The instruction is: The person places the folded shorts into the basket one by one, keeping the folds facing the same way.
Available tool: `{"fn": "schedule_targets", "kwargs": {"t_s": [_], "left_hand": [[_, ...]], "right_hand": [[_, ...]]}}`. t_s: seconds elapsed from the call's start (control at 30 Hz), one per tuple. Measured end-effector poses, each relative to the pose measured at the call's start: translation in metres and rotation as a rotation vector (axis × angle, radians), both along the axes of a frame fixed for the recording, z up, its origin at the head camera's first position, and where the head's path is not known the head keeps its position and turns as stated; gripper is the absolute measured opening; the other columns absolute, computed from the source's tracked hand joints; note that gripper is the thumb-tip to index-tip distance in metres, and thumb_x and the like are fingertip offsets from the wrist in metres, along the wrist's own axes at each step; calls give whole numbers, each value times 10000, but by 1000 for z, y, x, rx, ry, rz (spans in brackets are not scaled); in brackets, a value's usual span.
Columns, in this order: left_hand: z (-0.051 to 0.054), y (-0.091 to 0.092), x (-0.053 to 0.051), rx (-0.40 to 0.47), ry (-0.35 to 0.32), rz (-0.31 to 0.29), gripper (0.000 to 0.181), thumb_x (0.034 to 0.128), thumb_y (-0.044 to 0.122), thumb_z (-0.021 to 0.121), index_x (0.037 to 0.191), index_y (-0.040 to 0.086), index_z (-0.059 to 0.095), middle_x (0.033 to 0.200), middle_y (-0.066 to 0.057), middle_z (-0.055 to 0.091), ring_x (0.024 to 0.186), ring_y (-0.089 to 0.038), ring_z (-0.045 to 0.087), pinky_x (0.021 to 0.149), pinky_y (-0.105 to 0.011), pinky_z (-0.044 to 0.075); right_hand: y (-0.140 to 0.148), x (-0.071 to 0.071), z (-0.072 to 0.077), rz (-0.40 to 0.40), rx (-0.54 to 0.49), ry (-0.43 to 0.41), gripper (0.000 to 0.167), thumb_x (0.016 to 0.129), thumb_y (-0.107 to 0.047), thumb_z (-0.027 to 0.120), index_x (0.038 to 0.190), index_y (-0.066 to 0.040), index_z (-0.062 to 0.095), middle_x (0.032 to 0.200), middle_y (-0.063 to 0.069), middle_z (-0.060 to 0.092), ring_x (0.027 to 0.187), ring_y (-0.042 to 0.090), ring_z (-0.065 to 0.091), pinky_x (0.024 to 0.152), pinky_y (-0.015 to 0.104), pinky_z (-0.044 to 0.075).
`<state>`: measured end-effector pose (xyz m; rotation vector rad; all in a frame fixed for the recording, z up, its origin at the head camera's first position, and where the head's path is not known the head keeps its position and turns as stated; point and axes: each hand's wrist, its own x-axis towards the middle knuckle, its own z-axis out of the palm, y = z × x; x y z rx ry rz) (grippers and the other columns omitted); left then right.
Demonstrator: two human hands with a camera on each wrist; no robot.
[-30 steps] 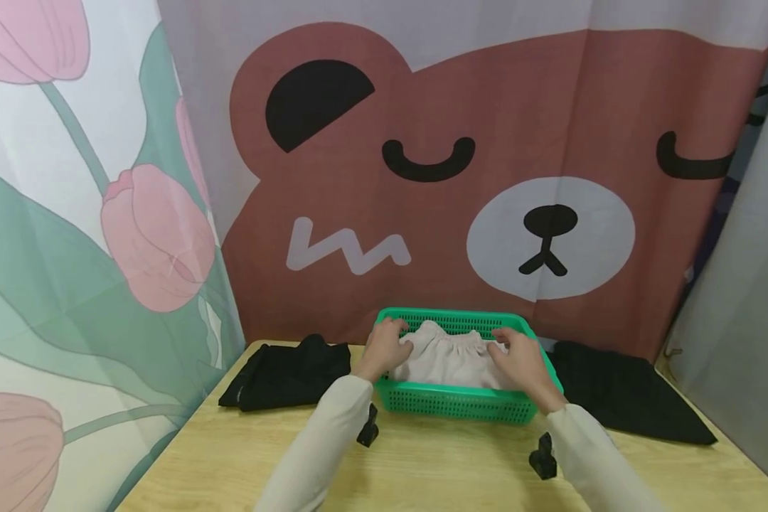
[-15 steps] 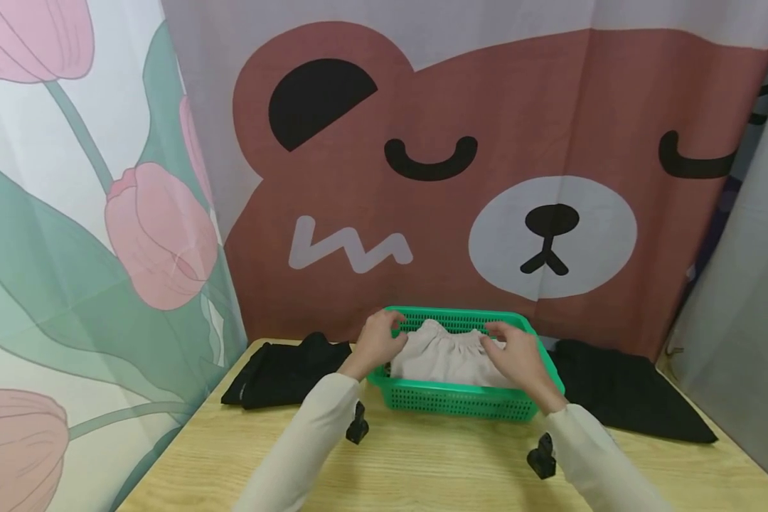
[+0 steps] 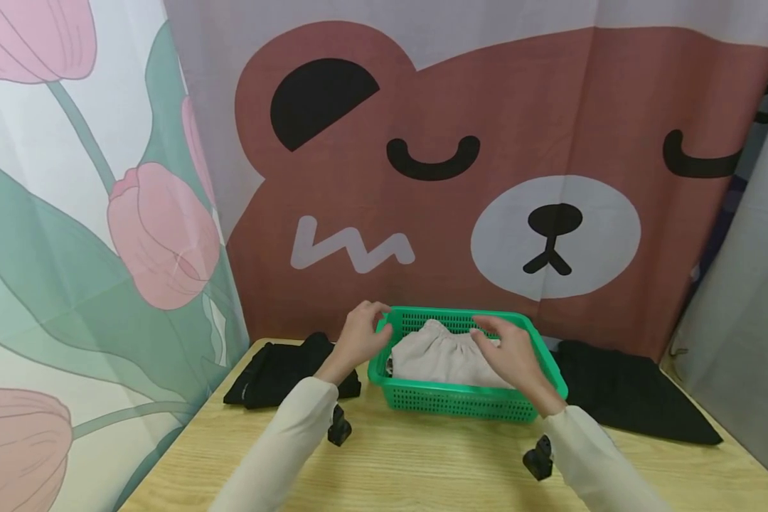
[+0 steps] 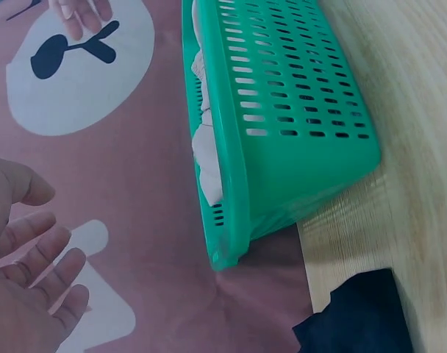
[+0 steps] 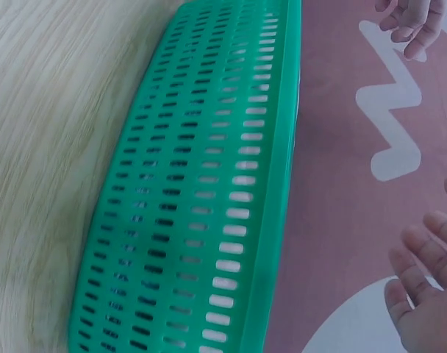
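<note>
Green plastic is framing the scene in the head view: a slotted basket (image 3: 461,402) is sitting on the wooden table (image 3: 416,469), its long axis running left to right across the person's front. Inside it a beige gathered cloth (image 3: 444,359) is lying, its ruffled edge pointing toward the bear-print curtain (image 3: 358,291) behind and its smoother body facing the person. The left hand (image 3: 363,334) is hovering by the basket's left end, thumb and fingers standing apart and pinching nothing. The right hand (image 3: 508,350) is hanging over the right end with its thumb likewise spread from loosely bent fingers. One folded black cloth (image 3: 278,375) is lying to the left of the basket, and another black cloth (image 3: 630,395) is spreading to its right.

In the left wrist view, the left hand is showing loose, separated fingers, well apart from the basket rim, while pale folds of the beige cloth are peeking above that rim.

In the right wrist view, the basket's long slotted side is running steeply up the picture, pale cloth showing through its slots, and the right hand's fingers are spreading clear of the rim.
</note>
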<state>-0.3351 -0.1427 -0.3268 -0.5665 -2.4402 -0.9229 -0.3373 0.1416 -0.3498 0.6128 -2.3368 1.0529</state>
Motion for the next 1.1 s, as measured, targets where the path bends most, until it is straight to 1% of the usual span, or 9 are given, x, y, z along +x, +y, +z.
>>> {"fn": "schedule_targets", "kwargs": {"t_s": [0.07,0.17,0.3,0.47,0.6,0.7,0.87,1.03,1.1], "left_hand": [[0,-3,4,3,27,-4,282,925,118,604,1197,52,642,1065,-118,570,762,-210,489,684,-387,436],[-1,-7,9,10,46,5,287,925,118,615,1204,56,644,1158,-138,565,886,-245,535,722,-401,449],[-2,-13,14,27,67,24,273,920,100,630,1187,48,655,1186,-144,564,1064,-291,526,805,-439,466],[-1,-20,21,-7,138,86,257,903,103,651,1153,49,675,1163,-154,581,1035,-324,515,847,-507,431],[-2,-26,25,-62,179,163,265,889,139,666,1148,82,685,1152,-119,586,996,-318,498,825,-512,401],[-4,-32,28,-88,201,193,279,879,149,675,1151,89,683,1149,-117,583,990,-321,493,815,-513,407],[-10,-42,31,-112,201,234,299,871,151,681,1162,85,675,1143,-131,577,972,-334,498,798,-523,416],[-17,-53,35,-123,163,283,316,868,156,692,1174,82,669,1150,-137,569,978,-345,494,816,-531,404],[-20,-58,36,-124,143,302,324,865,152,693,1180,82,667,1157,-137,566,983,-350,491,821,-533,401]], "right_hand": [[-3,1,0,22,-16,9,412,991,-292,562,1314,-39,592,1273,152,595,1143,327,553,815,519,502],[-9,2,-1,43,-33,25,393,989,-280,568,1309,-54,601,1277,137,593,1145,326,543,817,529,497],[-17,2,-1,56,-43,52,369,980,-256,590,1292,-59,615,1278,136,592,1170,336,527,867,557,456],[-27,3,0,69,-43,71,359,975,-253,596,1285,-74,624,1281,126,593,1180,329,528,893,563,432],[-35,4,0,85,-44,56,355,976,-242,592,1298,-94,619,1298,104,587,1177,308,535,888,544,443],[-41,5,-1,105,-52,42,348,975,-222,591,1301,-103,617,1306,94,582,1198,301,522,908,538,436],[-50,5,-3,135,-65,49,334,963,-196,610,1285,-106,632,1293,91,590,1198,306,523,910,546,435],[-57,3,-4,166,-76,53,345,958,-164,619,1294,-87,622,1278,93,602,1168,300,541,896,560,434],[-61,3,-5,178,-80,49,352,961,-167,615,1303,-83,613,1275,93,605,1165,293,543,933,580,392]]}}
